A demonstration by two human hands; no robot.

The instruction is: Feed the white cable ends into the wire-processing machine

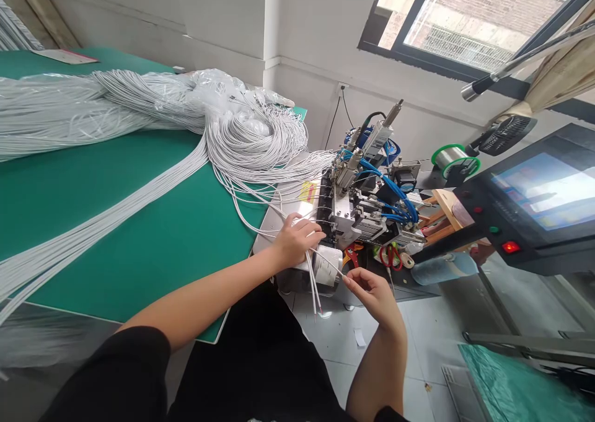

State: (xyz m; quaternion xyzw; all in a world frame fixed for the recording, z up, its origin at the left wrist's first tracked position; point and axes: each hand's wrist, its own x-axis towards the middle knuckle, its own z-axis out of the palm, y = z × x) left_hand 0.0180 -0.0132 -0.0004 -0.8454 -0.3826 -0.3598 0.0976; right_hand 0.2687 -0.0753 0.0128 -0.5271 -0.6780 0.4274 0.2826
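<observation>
My left hand [300, 239] is closed around a few white cables at the front edge of the machine [353, 205]. Their loose ends [313, 282] hang below that hand, with small reddish tips. In my right hand [372, 292], thumb and forefinger pinch the end of one white cable [329, 262], which runs across from the left hand. Behind the hands, more white cables [260, 143] lie coiled and lead into the machine's row of slots. A white cylindrical container [328, 266] sits just beneath the stretched cable.
Bundled cables in clear plastic [153, 96] cover the back of the green table [116, 242]. Right of the machine are red-handled scissors [393, 258], orange-handled cutters [352, 256], a plastic bottle [444, 268], a solder wire spool [453, 160] and a control screen [548, 189].
</observation>
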